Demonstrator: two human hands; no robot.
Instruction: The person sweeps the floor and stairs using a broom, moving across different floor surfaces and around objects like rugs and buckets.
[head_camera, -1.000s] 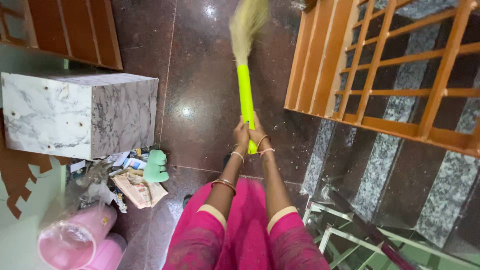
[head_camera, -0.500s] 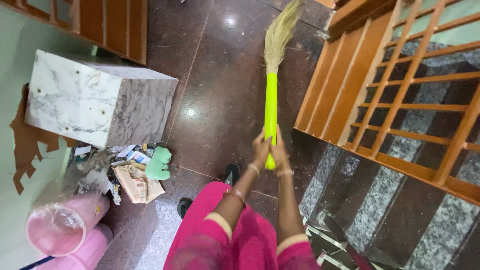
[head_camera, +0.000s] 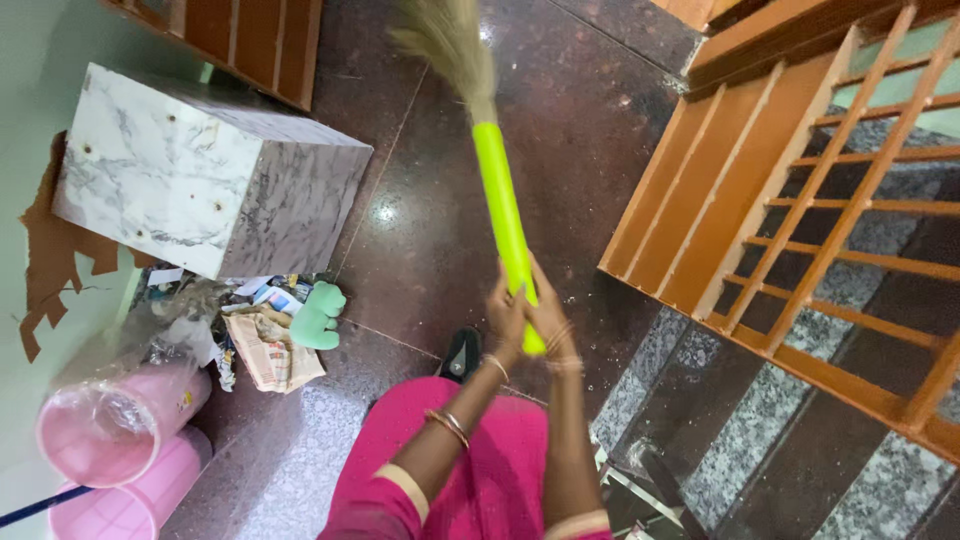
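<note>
— What's under you?
— Dark polished stone floor (head_camera: 560, 110); orange stair railing (head_camera: 800, 210) at three o'clock.
— Your hands?
— My left hand (head_camera: 505, 315) and right hand (head_camera: 548, 315) clasp the broom (head_camera: 500, 210), bristles at twelve.

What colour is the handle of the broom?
Bright yellow-green; the broom handle shows best in the head view.

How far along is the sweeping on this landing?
Done: the dark floor ahead looks mostly free of litter. In hand: both hands, left and right, grip the green broom, bristles toward the marble block. Left: paper scraps beside the block and pale specks near the railing.
</note>
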